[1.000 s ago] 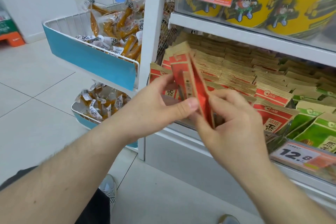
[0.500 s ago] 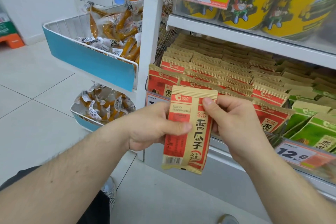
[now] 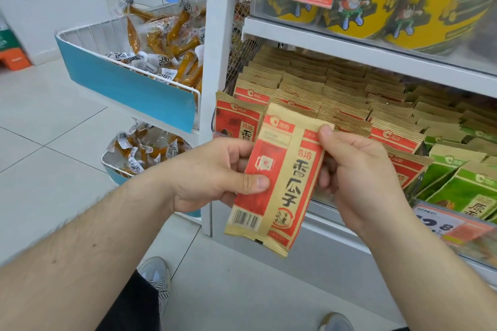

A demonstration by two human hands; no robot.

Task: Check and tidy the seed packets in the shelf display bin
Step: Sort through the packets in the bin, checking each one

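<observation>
Packet: red seed packet [image 3: 279, 177] is out of the shelf display bin [image 3: 349, 105], held in front of its front edge.
Left hand [image 3: 215, 174]: my thumb pinches the packet's left side.
Right hand [image 3: 357, 169]: fingers curl round its right edge.
Change: a second ago it was edge-on; now its printed face and barcode show.
Meaning: I judge checking is under way, re-shelving not yet.

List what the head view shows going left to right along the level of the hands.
Lower wire basket of snack packs → left hand → held red seed packet → right hand → green packets in the shelf bin.
</observation>
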